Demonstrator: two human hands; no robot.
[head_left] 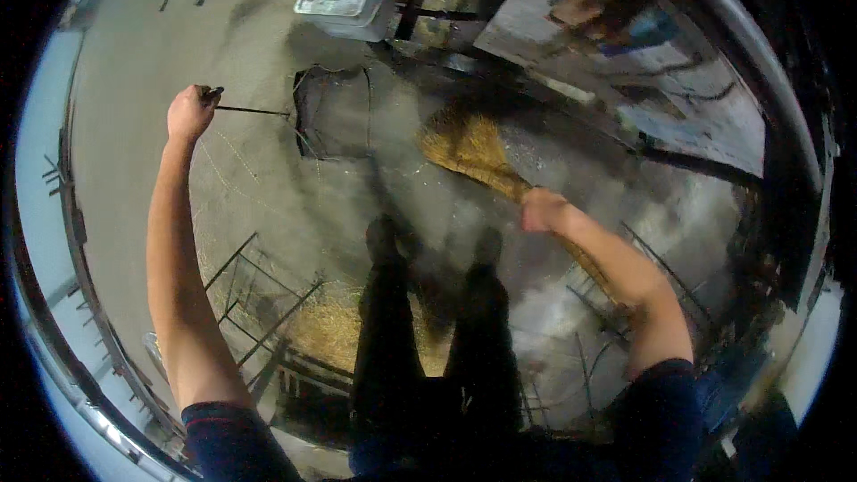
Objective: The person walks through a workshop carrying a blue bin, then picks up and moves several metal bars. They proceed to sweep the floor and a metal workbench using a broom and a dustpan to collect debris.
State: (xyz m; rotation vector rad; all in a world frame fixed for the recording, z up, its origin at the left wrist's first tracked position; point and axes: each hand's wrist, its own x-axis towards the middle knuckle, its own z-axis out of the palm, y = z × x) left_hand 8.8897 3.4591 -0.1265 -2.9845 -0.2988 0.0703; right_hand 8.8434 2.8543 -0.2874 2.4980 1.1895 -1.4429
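Observation:
My left hand (191,113) is out to the left, closed around the end of a thin dark handle. That rod runs right to a dustpan (302,94) with a dark rim, lying on the grey floor ahead of my feet. In my right hand (544,211) is a straw broom (473,150), gripped by its shaft just above the bristles. The bristles fan out to the far left of that hand, down near the floor and to the right of the dustpan, apart from it. Behind the hand, the rest of the shaft passes under my right forearm.
A white lidded tub (348,13) stands beyond the dustpan, with a small container on top. At far right is a table (714,116) with a cluttered pale surface. Thin metal frames (259,303) stand near my legs. Golden shavings (326,335) lie by my legs.

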